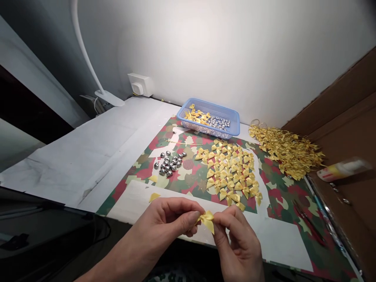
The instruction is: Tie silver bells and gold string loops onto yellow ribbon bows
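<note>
Between my two hands is a small yellow ribbon bow (208,220), held just above the table's front edge. My left hand (176,219) pinches its left side between thumb and forefinger. On its right side, the fingertips of my right hand (237,235) close on the ribbon. Beyond my hands, rows of similar yellow bows (230,172) lie spread on the camouflage-patterned mat (190,186). A loose group of shiny silver bells (170,164) sits to the left of those rows.
Behind the mat's middle stands a blue plastic basket (235,117) with bows and silver pieces. At right are a heap of gold-yellow corded bows (288,150), a white-and-yellow bottle (343,170) and pliers (310,223). A white lamp (110,98) is clamped at back left.
</note>
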`<state>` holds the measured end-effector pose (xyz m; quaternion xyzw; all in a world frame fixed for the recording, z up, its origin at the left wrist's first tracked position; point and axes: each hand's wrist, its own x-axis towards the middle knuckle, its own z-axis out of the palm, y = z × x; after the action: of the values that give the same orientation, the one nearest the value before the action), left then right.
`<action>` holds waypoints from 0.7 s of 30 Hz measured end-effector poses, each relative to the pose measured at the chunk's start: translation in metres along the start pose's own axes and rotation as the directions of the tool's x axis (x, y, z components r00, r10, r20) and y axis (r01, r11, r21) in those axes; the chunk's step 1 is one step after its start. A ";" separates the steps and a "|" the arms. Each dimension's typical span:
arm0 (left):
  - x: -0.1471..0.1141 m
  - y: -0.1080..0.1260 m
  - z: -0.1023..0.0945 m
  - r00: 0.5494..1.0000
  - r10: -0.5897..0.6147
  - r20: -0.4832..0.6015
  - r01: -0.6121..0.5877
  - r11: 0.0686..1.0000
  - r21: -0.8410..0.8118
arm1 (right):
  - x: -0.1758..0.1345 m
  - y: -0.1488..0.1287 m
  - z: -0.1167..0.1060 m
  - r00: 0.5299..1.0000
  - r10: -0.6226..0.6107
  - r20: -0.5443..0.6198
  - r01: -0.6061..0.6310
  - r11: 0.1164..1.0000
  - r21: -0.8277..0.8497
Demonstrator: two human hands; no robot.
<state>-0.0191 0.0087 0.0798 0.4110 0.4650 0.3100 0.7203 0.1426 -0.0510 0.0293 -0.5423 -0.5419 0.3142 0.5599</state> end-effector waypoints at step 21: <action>0.001 0.001 0.001 0.992 -0.095 0.081 0.112 0.966 -0.233 | 0.000 -0.005 0.004 0.997 -0.023 -0.070 0.024 1.000 0.020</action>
<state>-0.0176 0.0095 0.0811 0.3077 0.4204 0.3109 0.7949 0.1372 -0.0511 0.0334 -0.5406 -0.5252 0.2942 0.5877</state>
